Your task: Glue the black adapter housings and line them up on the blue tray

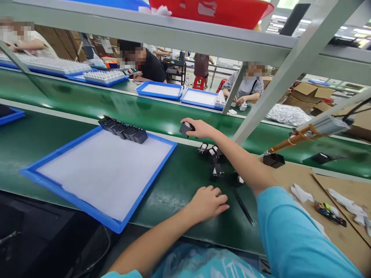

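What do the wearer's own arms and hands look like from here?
The left hand and right hand are ungloved, with no ring or watch visible. Short turquoise sleeves leave the forearms bare; the matching shirt front carries pale lettering.

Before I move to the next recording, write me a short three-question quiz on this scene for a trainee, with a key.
1. Which of the wearer's hands holds a black piece?
2. True or false: the row of black pieces sits along the near edge of the blue-rimmed tray.
3. What does the dark pen-like tool lie on? A: the blue-rimmed tray; B: the green worktop; C: the brown cardboard.

Key:
1. The right hand.
2. False; the row sits at the far edge.
3. B.
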